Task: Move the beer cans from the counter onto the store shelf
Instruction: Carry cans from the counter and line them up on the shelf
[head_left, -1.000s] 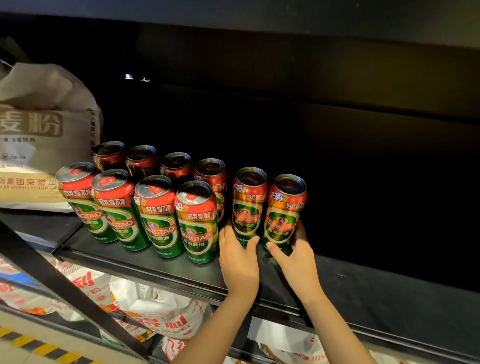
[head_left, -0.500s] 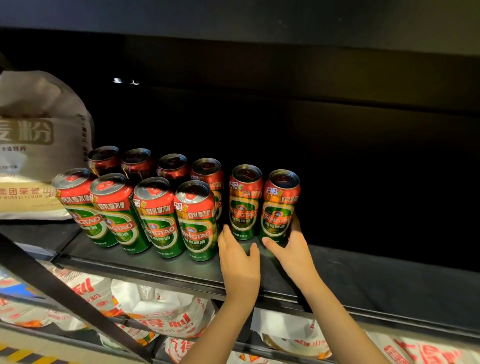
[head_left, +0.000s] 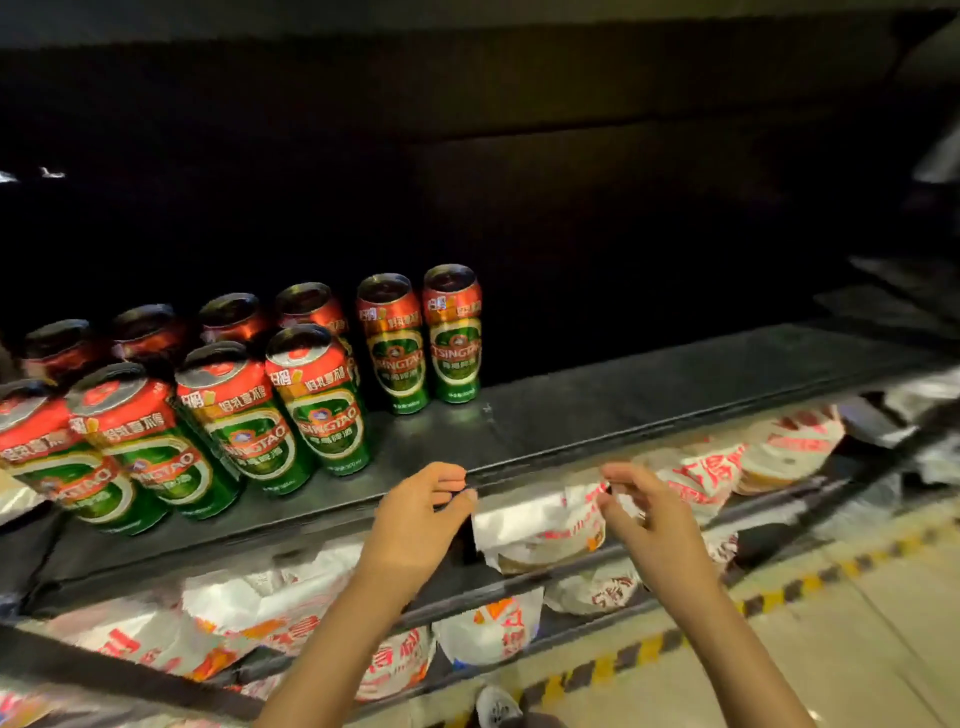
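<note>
A: Both hands have left the two rightmost beer cans (head_left: 422, 340) and drawn back to the shelf's (head_left: 649, 405) front edge.

B: Left hand (head_left: 421, 514) and right hand (head_left: 649, 519) hang loosely curled, holding nothing.

A: The cans stand upright mid-shelf: smooth, rigid, glossy aluminium cylinders, probably full and slippery. Grip round the middle.

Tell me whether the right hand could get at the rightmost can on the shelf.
Probably yes: the right hand is empty, and nothing stands between it and the rightmost can.
</note>
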